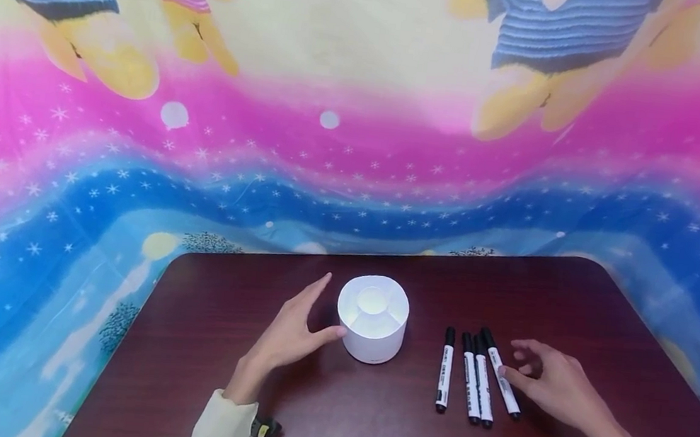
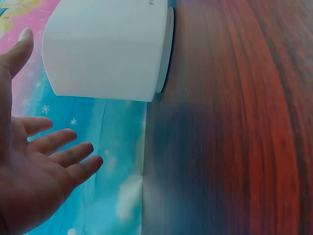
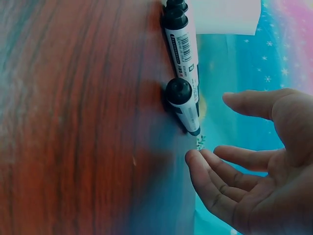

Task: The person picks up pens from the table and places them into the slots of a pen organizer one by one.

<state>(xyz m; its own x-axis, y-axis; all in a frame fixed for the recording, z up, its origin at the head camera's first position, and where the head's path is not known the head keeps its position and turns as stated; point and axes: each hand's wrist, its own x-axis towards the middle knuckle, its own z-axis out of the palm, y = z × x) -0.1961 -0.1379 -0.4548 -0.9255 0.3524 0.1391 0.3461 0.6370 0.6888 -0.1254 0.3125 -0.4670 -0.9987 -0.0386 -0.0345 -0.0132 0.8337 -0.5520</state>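
A round white desk organizer with divided compartments stands upright on the table. Beside its left side is my left hand, fingers extended and thumb near the organizer's wall; the left wrist view shows the palm apart from the organizer. Several white markers with black caps lie to the right, the leftmost marker a little apart from the others. Just right of the rightmost marker my right hand hovers with loosely bent fingers. In the right wrist view, a gap separates thumb and fingers, with nothing held.
The dark wooden table has rounded far corners. Behind it hangs a colourful printed cloth. A small black object with a yellow label is by the left sleeve.
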